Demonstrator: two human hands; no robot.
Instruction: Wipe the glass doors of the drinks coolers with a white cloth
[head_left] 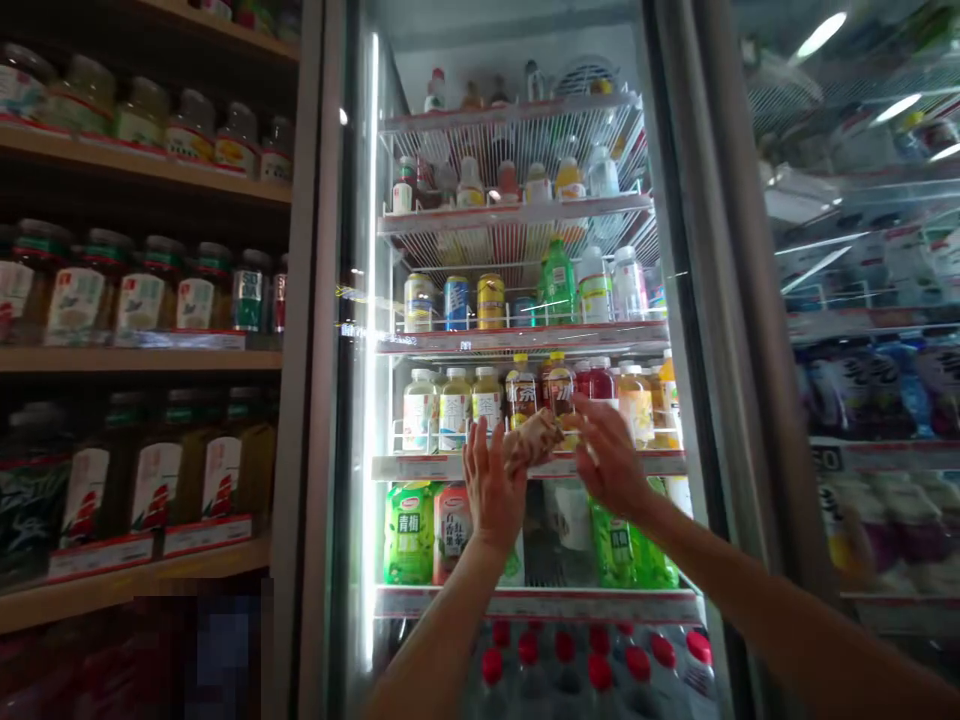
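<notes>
In the head view, a crumpled beige cloth or wrapper (534,440) with a brownish pattern lies between my two hands, before the glass front of a lit drinks cooler. My left hand (495,490) is raised at its left end, fingers stretched upward, its inner edge beside the bundle. Slightly blurred, my right hand (611,460) reaches in from the right, with bent fingers at the bundle's right end. Behind them stand tea bottles with yellow caps (521,393) and pale-labelled bottles (455,405). The hands partly hide the shelf edge (420,467).
Green drink packs (409,535) and a red one (451,530) stand on the shelf below, red-capped bottles (600,672) at the bottom. Metal frames (311,400) border the cooler. Wooden shelves (150,358) with jars are on the left, another glass-fronted cooler (885,450) on the right.
</notes>
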